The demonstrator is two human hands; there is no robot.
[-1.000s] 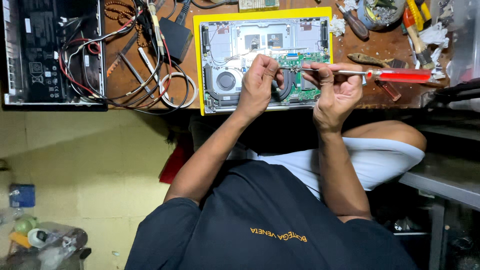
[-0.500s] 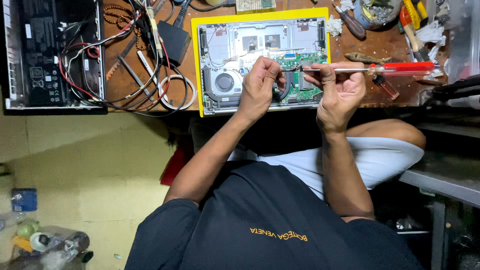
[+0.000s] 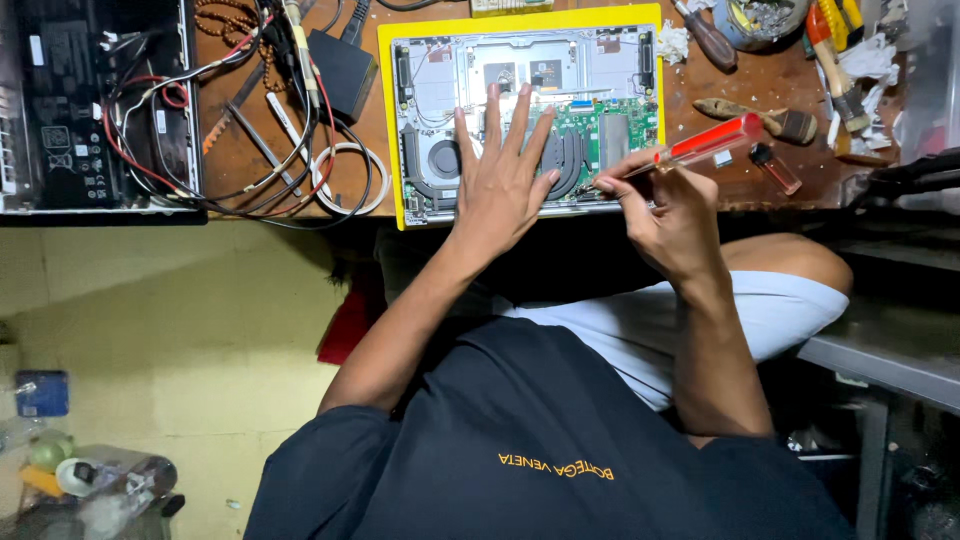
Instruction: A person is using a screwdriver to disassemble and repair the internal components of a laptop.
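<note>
I am looking down at an opened laptop (image 3: 520,110) lying on a yellow mat (image 3: 385,120) on a cluttered wooden workbench (image 3: 740,110). My left hand (image 3: 500,180) is resting flat, fingers spread, on its exposed board beside the cooling fan (image 3: 440,160). My right hand (image 3: 670,215) is gripping a red-handled screwdriver (image 3: 700,145), its tip touching the board's lower edge. Tangled cables (image 3: 250,120) are lying nearby.
</note>
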